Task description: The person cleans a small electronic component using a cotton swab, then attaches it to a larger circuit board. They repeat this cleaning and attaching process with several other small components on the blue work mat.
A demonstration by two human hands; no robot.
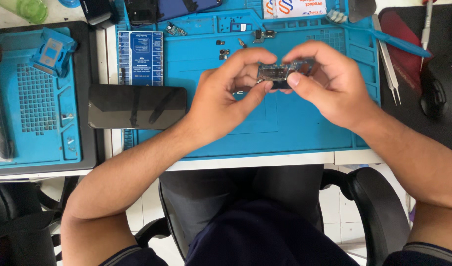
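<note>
A small circuit board with a metal shield is held above the blue work mat. My left hand pinches its left end between thumb and fingers. My right hand grips its right end, thumb pressed on the underside. Both hands meet over the middle of the mat. Part of the board is hidden by my fingers.
A dark phone screen lies at the mat's left edge. Small loose parts sit at the back. A blue brush and tweezers lie right, beside a black mouse. A second blue mat lies far left.
</note>
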